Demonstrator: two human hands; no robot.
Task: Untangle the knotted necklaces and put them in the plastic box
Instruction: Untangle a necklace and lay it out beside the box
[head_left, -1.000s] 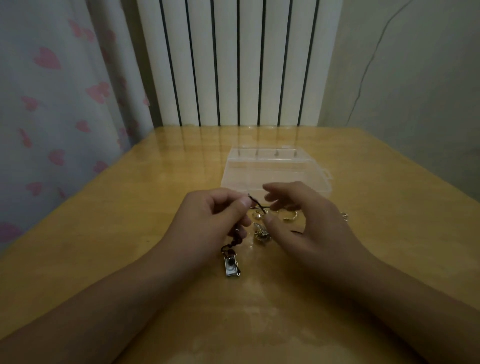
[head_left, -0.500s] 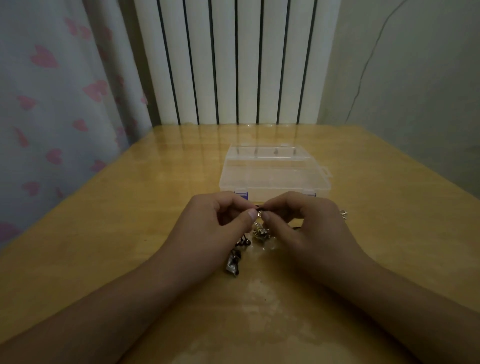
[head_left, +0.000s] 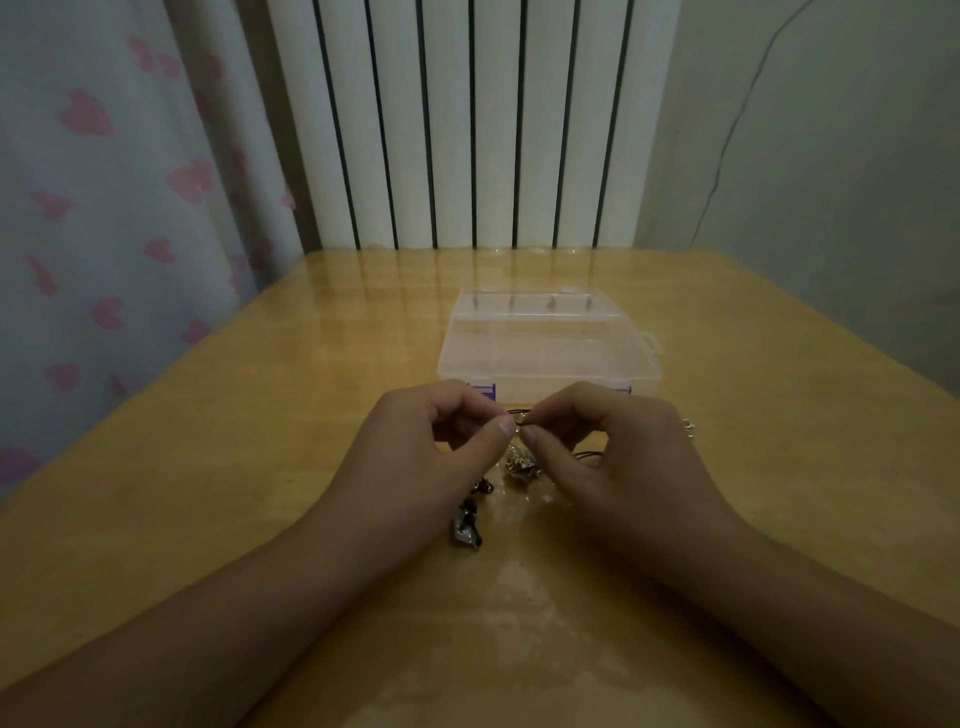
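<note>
The untangling step is in hand: left hand (head_left: 426, 457) and right hand (head_left: 613, 457) pinch the knotted necklaces (head_left: 519, 460) just near of the shut plastic box (head_left: 550, 348), so the next move likely needs gentle pulling apart.

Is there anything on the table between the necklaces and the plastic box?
Nothing visible: the hands pinch the necklaces just in front of the plastic box, with only bare table between. The lid looks closed.
</note>
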